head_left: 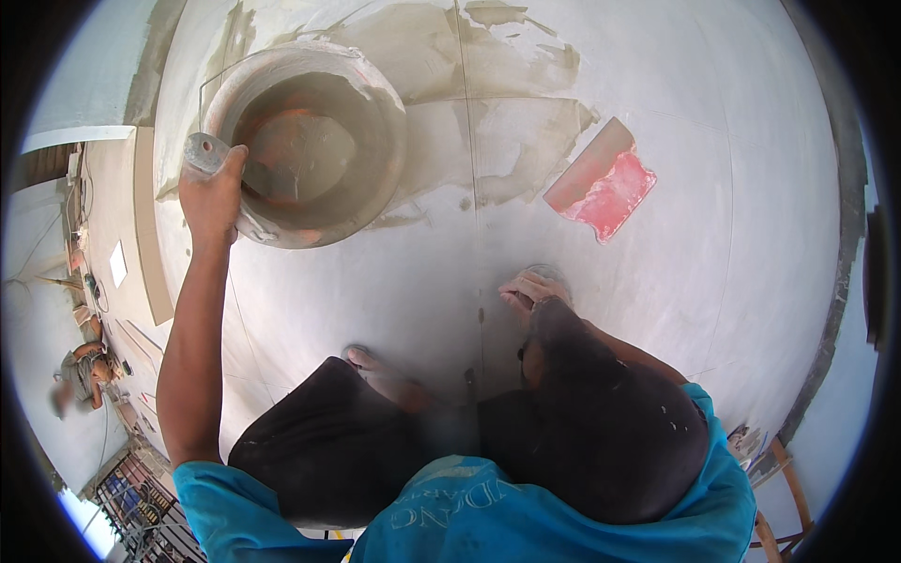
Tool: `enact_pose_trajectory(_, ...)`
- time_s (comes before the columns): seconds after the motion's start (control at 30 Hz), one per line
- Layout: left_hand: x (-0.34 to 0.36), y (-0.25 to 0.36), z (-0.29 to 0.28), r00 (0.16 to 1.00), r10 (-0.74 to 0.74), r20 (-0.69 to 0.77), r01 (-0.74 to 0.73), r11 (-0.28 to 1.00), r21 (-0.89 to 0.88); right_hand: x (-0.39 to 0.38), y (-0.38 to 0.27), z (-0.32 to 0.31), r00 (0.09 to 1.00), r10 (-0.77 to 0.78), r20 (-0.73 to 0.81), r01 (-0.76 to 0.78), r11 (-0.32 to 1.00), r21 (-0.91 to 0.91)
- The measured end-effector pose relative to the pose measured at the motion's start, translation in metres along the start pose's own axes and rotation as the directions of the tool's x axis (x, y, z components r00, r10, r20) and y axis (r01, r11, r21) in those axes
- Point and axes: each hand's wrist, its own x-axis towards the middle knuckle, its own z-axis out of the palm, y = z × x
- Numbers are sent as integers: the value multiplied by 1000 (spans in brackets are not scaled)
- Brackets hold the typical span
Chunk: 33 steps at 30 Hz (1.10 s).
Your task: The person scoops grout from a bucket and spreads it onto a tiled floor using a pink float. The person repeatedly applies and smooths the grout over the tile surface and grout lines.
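Observation:
My left hand (212, 199) is closed round the grey handle (206, 150) of a hand tool, whose end with a hole sticks up past my thumb. The rest of that tool is hidden. This hand is against the left rim of a round bucket (389, 155), smeared with plaster and holding wet grey-brown paste (314, 155). Low by my right knee, my right hand (527, 289) has its fingers curled, next to a rounded greyish thing (546, 271) that I cannot name. A flat red spreader (624, 188), partly coated with grey paste, lies beyond it on the right.
Damp paste patches (516, 141) mark the pale tiled floor (648, 300) beside the bucket. A wire bail (200, 98) stands at the bucket's left. Far left, another person (89, 371) sits near scattered tools. A wooden chair (788, 488) is at the lower right.

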Motion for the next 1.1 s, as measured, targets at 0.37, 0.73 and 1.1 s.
enact_pose_trajectory(0.37,38,78,90,977,214,-14,-213,974,73,-8,4,8,993,114,26,-114,993,-1)
enact_pose_trajectory(0.73,33,120,156,953,302,-37,-292,941,169,-8,9,6,999,48,18,-48,999,1)
enact_pose_trajectory(1.1,25,133,177,944,331,-16,-313,906,284,-9,9,8,999,34,-7,-34,999,29)
